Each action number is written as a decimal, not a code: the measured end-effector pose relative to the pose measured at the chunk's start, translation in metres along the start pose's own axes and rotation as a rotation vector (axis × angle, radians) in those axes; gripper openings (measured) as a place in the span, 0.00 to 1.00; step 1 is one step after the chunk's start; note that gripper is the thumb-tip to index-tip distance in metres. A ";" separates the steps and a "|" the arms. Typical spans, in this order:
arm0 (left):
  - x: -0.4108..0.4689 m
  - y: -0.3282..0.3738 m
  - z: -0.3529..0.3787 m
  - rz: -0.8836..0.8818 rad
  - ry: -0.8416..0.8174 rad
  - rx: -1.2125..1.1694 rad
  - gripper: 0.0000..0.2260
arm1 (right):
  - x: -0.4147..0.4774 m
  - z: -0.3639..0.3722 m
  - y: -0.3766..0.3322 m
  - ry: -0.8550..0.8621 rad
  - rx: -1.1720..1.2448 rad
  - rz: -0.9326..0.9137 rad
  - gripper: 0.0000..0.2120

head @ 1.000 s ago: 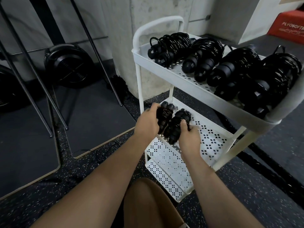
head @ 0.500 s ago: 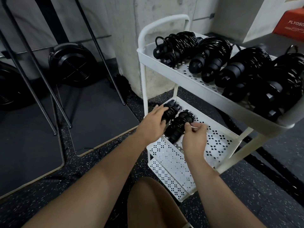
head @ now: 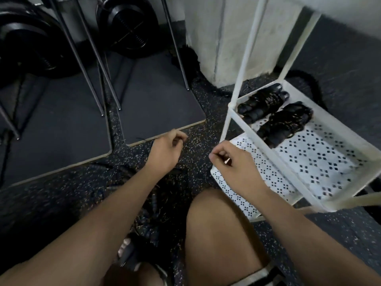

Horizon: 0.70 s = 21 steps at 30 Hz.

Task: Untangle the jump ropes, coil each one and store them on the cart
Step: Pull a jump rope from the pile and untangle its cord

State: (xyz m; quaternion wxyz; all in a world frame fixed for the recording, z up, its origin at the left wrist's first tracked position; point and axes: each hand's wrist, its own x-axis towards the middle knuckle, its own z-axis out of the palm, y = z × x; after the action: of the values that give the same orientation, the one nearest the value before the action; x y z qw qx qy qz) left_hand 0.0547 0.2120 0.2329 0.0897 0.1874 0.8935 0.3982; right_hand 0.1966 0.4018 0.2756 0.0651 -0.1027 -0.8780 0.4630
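Black rubber flooring [head: 61, 193] with pale specks lay under everything, and a dark grey mat [head: 156, 104] lay on it just beyond the left fingers. A white metal cart [head: 245, 65] stood past the right fingers and off to their right. Its middle shelf [head: 319, 157] was perforated, and the lower shelf [head: 253, 174] reached under the right knuckles. A grey concrete pillar [head: 222, 38] rose well beyond both sets of fingers. Black weight plates [head: 127, 25] leaned further off, beyond the left fingers, behind thin metal legs [head: 86, 48].

Two coiled jump ropes lay side by side at the far-left corner of the middle shelf. The first coiled rope [head: 261, 104] was farther from the right fingers and the second coiled rope [head: 285, 122] nearer, both well apart from them. A dark, blurred tangle of ropes [head: 152, 205] sat on the floor behind the left fingers, beside the forearm.

The left hand [head: 165, 150] hovered over the floor, its fingers loosely curled and grasping nothing. The right hand [head: 233, 162] hovered beside the cart's corner, its fingers curled inward with no rope in them.
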 end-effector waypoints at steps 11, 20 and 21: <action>-0.005 -0.199 0.077 -0.411 -0.191 0.055 0.06 | 0.076 0.171 0.138 -0.352 -0.115 0.209 0.02; 0.023 -0.305 0.132 -0.490 -0.306 0.172 0.16 | 0.158 0.304 0.226 -0.601 -0.469 0.223 0.15; 0.025 -0.314 0.134 -0.470 -0.320 0.204 0.16 | 0.164 0.315 0.234 -0.625 -0.520 0.203 0.16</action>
State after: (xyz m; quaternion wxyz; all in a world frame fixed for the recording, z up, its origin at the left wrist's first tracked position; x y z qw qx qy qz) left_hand -0.0091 0.1210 -0.0909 0.2997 0.0439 0.9223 0.2401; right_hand -0.0002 0.3181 -0.0915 -0.2784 -0.0560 -0.9286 0.2390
